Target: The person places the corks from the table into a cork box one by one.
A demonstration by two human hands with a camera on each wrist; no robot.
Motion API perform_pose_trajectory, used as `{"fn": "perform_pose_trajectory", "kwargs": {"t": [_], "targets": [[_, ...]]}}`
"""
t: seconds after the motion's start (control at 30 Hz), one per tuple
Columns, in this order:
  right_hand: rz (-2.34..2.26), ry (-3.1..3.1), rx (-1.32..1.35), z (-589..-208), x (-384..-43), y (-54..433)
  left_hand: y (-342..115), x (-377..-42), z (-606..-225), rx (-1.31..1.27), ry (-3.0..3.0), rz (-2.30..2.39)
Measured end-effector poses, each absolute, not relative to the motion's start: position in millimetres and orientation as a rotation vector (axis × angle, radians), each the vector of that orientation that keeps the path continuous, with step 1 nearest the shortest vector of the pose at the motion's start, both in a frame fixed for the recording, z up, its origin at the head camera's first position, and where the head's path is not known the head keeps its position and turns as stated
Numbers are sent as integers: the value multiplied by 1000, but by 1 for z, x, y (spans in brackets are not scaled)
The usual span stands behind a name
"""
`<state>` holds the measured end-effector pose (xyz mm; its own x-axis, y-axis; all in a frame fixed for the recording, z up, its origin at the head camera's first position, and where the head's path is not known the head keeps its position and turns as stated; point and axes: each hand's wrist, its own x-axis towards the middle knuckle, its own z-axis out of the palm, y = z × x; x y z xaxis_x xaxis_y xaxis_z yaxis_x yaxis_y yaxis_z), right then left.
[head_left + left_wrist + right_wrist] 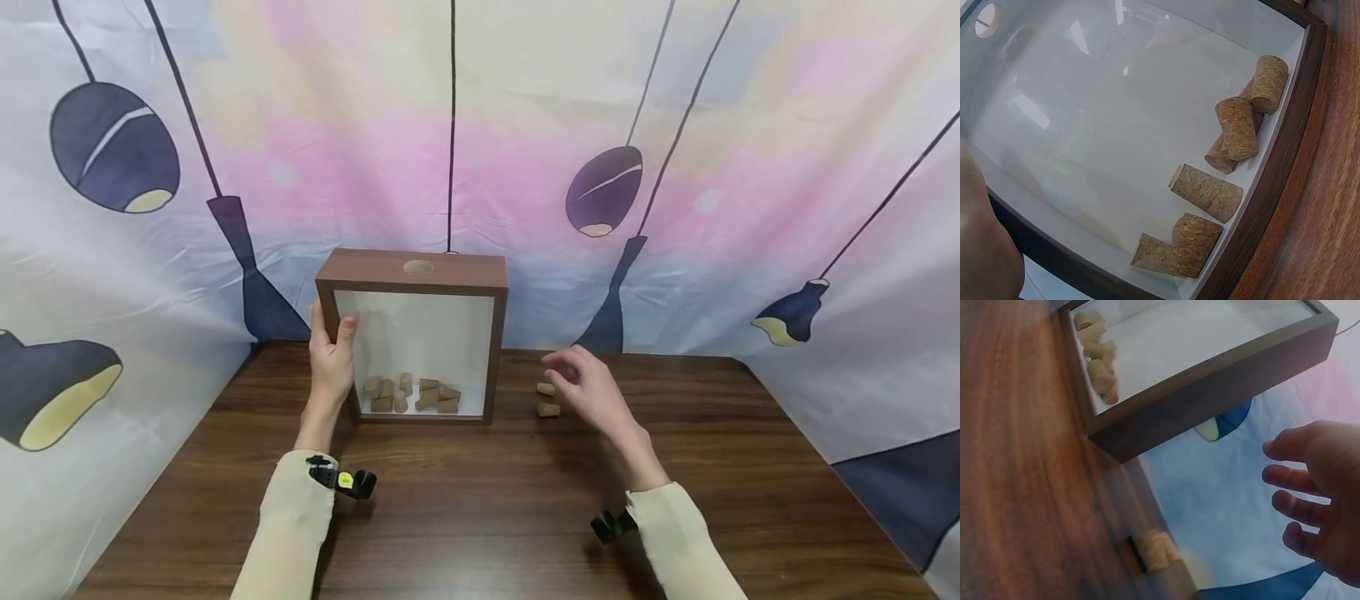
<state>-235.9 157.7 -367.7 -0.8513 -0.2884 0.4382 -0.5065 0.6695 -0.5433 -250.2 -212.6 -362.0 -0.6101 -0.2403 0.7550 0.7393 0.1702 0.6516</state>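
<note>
A brown-framed shadow box (498, 350) with a clear front and white back stands upright on the table. Several corks (1207, 192) lie in a loose heap along its inner bottom edge. My left hand (332, 362) grips the box's left side, thumb at the front; the other fingers are mostly hidden by the frame. Right of the box, my right hand (592, 396) hovers with loosely bent fingers and nothing visible in them. Close under it, two corks (548, 410) lie on the table, and they appear blurred as a cork cluster (1157, 550) in the right wrist view.
A round hole (418, 267) is cut in the box's top face. The dark wooden table (465, 517) reaches back to a fabric backdrop (525, 183) printed with hanging lamps, which also closes in both sides. Each wrist wears a small black camera (363, 484).
</note>
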Motion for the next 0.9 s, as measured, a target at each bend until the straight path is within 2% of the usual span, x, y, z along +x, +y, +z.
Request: {"fn": "perform_pose_trajectory", "kwargs": {"t": [0.43,0.73,0.9], "targets": [[1016,-2660,570,-394,-237,171,-213,-251,-362,-461,-1704,-1556],[1075,-2705,598,-408,-241,177,-225,-272,-382,-451,-1670,-1538],[1041,-2744,603,-413,-244,181,-223,-272,-380,-457,-1667,-1572]]}}
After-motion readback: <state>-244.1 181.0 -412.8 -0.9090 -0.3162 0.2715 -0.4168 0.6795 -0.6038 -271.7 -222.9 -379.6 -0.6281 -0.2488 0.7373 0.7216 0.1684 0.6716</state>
